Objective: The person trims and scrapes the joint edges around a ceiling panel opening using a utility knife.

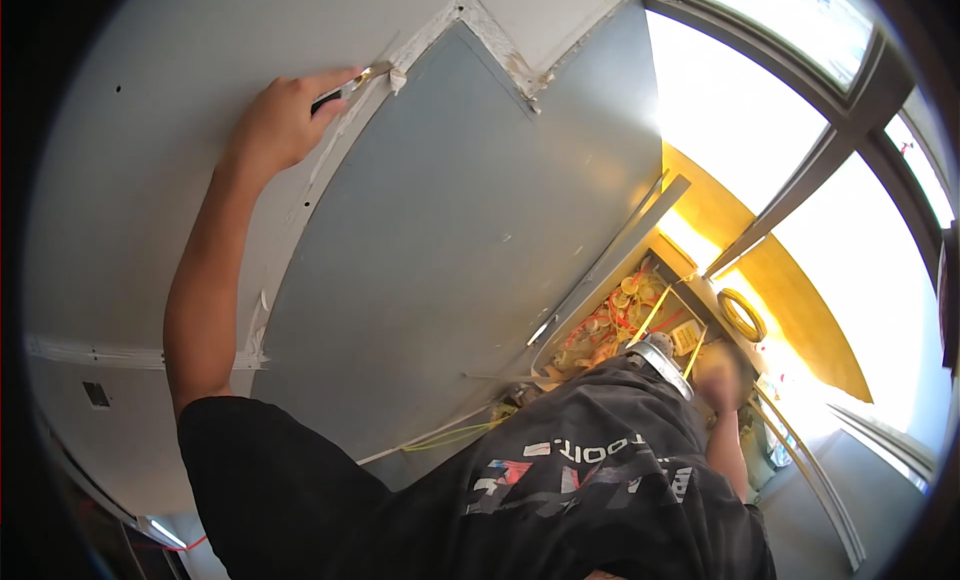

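My left hand [285, 120] is raised at the upper left, its fingers closed on a putty knife [366, 77] with a dark handle and a narrow metal blade. The blade tip touches the joint strip [345, 140] of whitish filler along the panel edge. A small pale flap of loose material [398, 81] hangs right beside the tip. My right hand [722, 380] is low at the right, beside my dark shirt. It is smeared, so its fingers and anything in them cannot be made out.
A large grey recessed panel [430, 200] with a zigzag filled edge spans the middle. Bright windows [740, 100] with dark frames stand at the right. Far below lie tangled red and yellow items [615, 315], a yellow coil [741, 315] and long strips [810, 480].
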`<state>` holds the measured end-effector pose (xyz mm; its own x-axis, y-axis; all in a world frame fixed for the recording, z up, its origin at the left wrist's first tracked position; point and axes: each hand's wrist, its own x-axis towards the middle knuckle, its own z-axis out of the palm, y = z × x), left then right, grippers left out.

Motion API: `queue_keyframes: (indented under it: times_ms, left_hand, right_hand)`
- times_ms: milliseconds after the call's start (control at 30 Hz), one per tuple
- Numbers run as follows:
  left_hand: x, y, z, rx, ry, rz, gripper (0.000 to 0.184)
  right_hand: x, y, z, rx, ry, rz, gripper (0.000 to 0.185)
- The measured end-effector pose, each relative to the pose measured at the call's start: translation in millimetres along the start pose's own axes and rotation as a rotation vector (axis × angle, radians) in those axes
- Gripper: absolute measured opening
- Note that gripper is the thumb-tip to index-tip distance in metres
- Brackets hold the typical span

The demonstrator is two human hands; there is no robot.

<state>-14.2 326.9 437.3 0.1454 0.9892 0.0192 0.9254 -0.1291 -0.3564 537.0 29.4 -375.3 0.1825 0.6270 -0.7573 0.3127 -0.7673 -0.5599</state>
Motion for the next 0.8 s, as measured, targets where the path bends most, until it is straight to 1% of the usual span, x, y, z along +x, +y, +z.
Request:
queue_keyframes:
  times_ms: [33, 67, 100, 167, 200, 233, 267, 300, 333, 367, 433, 500, 600, 667, 800]
  left_hand:
    - [-0.9, -1.8, -0.1, 0.014, -0.018, -0.015, 0.040]
    - [-1.4, -2.1, -0.9, 0.029, -0.035, -0.026, 0.040]
    - [-3.1, -0.9, -2.5, 0.029, -0.034, -0.005, 0.040]
    - [-7.4, 1.5, -10.7, -0.002, -0.053, -0.015, 0.040]
    - [-6.6, 0.8, -18.1, -0.002, -0.042, 0.002, 0.040]
    - [-4.5, -0.9, -29.2, 0.040, -0.145, 0.007, 0.039]
    - [-4.1, -0.7, -40.5, 0.085, -0.248, 0.001, 0.038]
    - [-4.6, 4.4, -51.1, 0.090, -0.235, -0.003, 0.038]
    - [-4.4, 13.3, -60.7, 0.076, -0.272, 0.019, 0.037]
    - [-3.3, 21.9, -68.4, 0.061, -0.312, 0.042, 0.036]
    - [3.9, 35.7, -78.8, 0.037, -0.285, 0.039, 0.036]
    - [14.6, 37.8, -82.6, 0.015, -0.262, 0.040, 0.037]
    - [35.3, 26.3, -64.1, -0.013, -0.208, 0.040, 0.039]
    - [47.2, 5.1, -48.4, -0.045, -0.188, 0.174, 0.040]
    - [49.4, 9.2, -48.0, -0.012, -0.238, 0.120, 0.037]
  right_hand:
    - [-1.3, 5.2, -1.8, -0.002, -0.003, 0.005, 0.022]
    - [-2.2, 10.6, -2.9, 0.065, 0.030, 0.012, 0.023]
    - [-7.0, 11.3, -4.6, 0.080, 0.039, 0.024, 0.023]
    - [-19.5, -5.5, -21.8, 0.104, 0.045, 0.015, 0.022]
    - [-36.3, -21.9, -29.9, 0.140, 0.082, 0.049, 0.020]
    - [-49.2, -28.1, -37.9, 0.156, 0.094, 0.047, 0.020]
    - [-59.3, -38.4, -45.2, 0.194, 0.123, 0.097, 0.023]
    - [-62.3, -47.5, -50.5, 0.229, 0.145, 0.141, 0.027]
    - [-66.3, -50.5, -54.7, 0.318, 0.120, 0.158, 0.018]
    - [-68.4, -54.5, -58.3, 0.324, 0.121, 0.145, 0.018]
    - [-69.9, -55.4, -63.1, 0.352, 0.051, 0.237, 0.015]
    - [-66.7, -60.7, -62.8, 0.329, 0.055, 0.221, 0.015]
    - [-63.3, -64.2, -57.9, 0.365, 0.033, 0.227, 0.016]
    - [-54.3, -62.5, -51.4, 0.425, 0.011, 0.157, 0.017]
    - [-51.0, -64.2, -39.0, 0.448, -0.008, 0.149, 0.017]
